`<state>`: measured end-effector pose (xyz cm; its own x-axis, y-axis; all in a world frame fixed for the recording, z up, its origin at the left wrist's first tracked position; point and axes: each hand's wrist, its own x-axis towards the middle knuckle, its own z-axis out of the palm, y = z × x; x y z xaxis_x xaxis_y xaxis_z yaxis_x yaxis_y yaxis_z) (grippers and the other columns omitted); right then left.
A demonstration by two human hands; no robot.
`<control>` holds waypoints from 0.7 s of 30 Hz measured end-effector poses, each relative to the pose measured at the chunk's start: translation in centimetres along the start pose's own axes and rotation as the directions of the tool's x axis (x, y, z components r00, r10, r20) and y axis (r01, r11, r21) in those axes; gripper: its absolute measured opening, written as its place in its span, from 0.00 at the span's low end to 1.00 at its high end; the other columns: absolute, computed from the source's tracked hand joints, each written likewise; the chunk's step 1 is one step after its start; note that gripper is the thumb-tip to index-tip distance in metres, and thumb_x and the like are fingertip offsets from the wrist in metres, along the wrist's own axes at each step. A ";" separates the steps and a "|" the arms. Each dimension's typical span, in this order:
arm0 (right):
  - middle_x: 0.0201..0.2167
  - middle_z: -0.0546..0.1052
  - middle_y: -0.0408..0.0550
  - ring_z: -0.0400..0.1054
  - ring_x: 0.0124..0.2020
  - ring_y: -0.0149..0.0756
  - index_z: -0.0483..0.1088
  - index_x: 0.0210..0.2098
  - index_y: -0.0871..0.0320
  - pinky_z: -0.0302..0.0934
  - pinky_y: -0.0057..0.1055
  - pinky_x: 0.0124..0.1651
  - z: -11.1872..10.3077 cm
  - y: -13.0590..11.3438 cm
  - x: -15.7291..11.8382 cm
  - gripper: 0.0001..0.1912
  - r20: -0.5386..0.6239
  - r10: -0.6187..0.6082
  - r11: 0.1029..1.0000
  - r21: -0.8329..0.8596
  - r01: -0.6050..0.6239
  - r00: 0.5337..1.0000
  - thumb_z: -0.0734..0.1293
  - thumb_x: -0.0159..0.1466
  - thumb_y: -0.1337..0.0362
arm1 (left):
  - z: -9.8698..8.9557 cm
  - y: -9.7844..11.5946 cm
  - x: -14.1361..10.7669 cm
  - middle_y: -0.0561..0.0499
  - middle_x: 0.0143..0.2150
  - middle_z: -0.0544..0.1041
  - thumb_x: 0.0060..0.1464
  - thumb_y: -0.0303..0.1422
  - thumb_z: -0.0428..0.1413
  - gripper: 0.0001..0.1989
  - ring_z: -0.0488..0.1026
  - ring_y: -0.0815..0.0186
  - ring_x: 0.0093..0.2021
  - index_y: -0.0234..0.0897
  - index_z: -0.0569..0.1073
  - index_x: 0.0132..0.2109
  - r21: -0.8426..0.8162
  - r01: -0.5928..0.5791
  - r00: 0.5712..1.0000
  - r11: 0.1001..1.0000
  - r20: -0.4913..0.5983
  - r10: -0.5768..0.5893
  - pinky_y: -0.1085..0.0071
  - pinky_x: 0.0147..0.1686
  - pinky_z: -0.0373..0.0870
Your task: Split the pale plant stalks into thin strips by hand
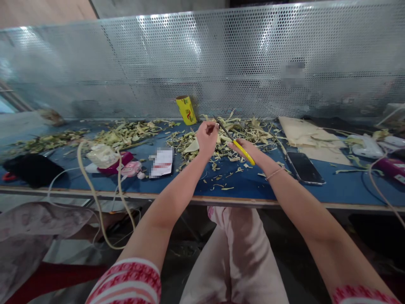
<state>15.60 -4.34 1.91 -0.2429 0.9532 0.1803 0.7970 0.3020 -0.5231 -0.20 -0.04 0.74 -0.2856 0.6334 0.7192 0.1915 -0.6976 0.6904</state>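
My right hand (248, 150) is closed around yellow-handled scissors (244, 153), seen nearly edge-on. Their thin dark blades point up and left, past the fingertips of my left hand (208, 133). That hand is closed in a pinch, with the thumb and fingers together; whatever lies between the tips is too small to make out. Both hands are above a loose pile of dried, pale green plant pieces (253, 128) on the blue tabletop (234, 190). Small trimmings are scattered on the near side of the pile.
A yellow tube (186, 110) stands against the perforated metal screen (152, 63). A phone (305, 168) and cardboard (311, 135) lie to the right; a white-labelled item (162, 162), a pale hose (91, 185) and more dried plant (126, 135) to the left. Another person's clothed leg (41, 223) shows lower left.
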 end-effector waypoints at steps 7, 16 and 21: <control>0.28 0.71 0.48 0.64 0.31 0.35 0.64 0.31 0.57 0.55 0.29 0.36 0.3 0.3 0.2 0.23 -0.024 -0.047 0.998 0.027 0.048 0.999 0.56 0.62 0.42 | 0.2 -0.2 -0.1 0.49 0.33 0.74 0.51 0.45 0.57 0.14 0.72 0.68 0.33 0.38 0.70 0.33 0.054 -0.097 0.995 0.994 0.005 0.097 0.69 0.37 0.72; 0.25 0.68 0.46 0.62 0.29 0.33 0.62 0.27 0.57 0.52 0.27 0.32 0.2 0.0 0.3 0.21 -0.060 -0.021 1.000 -0.011 0.020 0.998 0.57 0.62 0.45 | 0.1 -0.1 -0.1 0.49 0.34 0.73 0.51 0.45 0.57 0.14 0.71 0.67 0.35 0.38 0.69 0.32 0.090 -0.184 0.983 0.979 -0.002 0.185 0.68 0.37 0.72; 0.19 0.62 0.42 0.60 0.26 0.33 0.60 0.24 0.56 0.52 0.28 0.32 0.0 -0.4 -0.2 0.24 -0.073 -0.016 0.999 0.033 0.018 0.997 0.56 0.62 0.42 | 0.1 0.1 -0.2 0.49 0.33 0.72 0.52 0.45 0.56 0.15 0.71 0.67 0.34 0.38 0.69 0.31 0.106 -0.195 0.980 0.975 -0.013 0.197 0.69 0.35 0.71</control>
<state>15.35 -4.65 2.03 -0.2147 0.9445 0.2486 0.7738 0.3198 -0.5467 0.01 -0.22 0.70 -0.2545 0.4790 0.8401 0.3420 -0.7680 0.5415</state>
